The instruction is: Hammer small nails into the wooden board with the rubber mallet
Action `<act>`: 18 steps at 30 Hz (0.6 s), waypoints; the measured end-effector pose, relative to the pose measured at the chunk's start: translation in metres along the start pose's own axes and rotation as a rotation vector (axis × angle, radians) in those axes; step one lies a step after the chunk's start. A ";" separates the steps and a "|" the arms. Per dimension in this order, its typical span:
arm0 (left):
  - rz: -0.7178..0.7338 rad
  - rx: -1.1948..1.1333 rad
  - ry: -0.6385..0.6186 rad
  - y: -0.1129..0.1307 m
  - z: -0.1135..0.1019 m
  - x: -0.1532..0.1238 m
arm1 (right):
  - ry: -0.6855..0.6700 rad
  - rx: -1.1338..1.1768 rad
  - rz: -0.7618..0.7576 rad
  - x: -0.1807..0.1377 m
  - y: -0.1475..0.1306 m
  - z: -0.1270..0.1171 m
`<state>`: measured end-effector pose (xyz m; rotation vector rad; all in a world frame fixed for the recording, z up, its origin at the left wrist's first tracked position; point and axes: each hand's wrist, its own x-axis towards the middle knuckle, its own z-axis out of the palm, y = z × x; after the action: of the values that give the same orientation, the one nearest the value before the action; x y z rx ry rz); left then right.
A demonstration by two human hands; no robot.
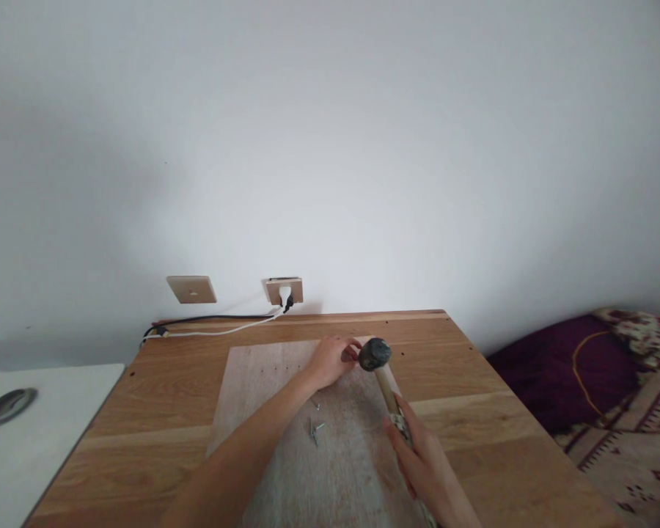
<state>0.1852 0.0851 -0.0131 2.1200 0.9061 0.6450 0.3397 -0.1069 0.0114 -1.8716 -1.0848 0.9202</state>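
My right hand (418, 451) is wrapped round the wooden handle of a mallet (375, 355) with a dark, rounded head. The mallet's head is raised close beside the fingers of my left hand (333, 361). Those left fingers are bent and pinched together near the far edge of a pale wooden board (302, 477); whatever they hold is too small or hidden to make out. Several thin metal nails or screws (314, 431) lie loose on the board, nearer to me than my left hand. A row of small dark dots runs along the board's far left part.
The board rests on a wooden table (473, 433) against a white wall. Black and white cables (220, 332) run along the table's back left to a wall socket (275, 291). A white surface with a dark ring (9, 406) is at left, purple fabric (566, 370) at right.
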 end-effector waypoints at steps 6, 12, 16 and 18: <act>-0.019 -0.001 0.016 0.000 0.001 0.001 | 0.007 -0.023 -0.037 0.003 0.001 0.006; -0.029 -0.005 0.036 0.000 0.002 0.001 | -0.027 -0.039 0.000 0.000 0.000 0.004; -0.026 -0.059 0.016 0.000 0.001 0.001 | -0.009 -0.027 -0.012 0.000 -0.001 0.004; -0.019 -0.070 0.016 0.000 0.000 0.000 | -0.012 -0.029 -0.022 0.000 -0.001 0.005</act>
<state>0.1854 0.0855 -0.0133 2.0448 0.8983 0.6748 0.3355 -0.1050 0.0103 -1.8763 -1.1286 0.9086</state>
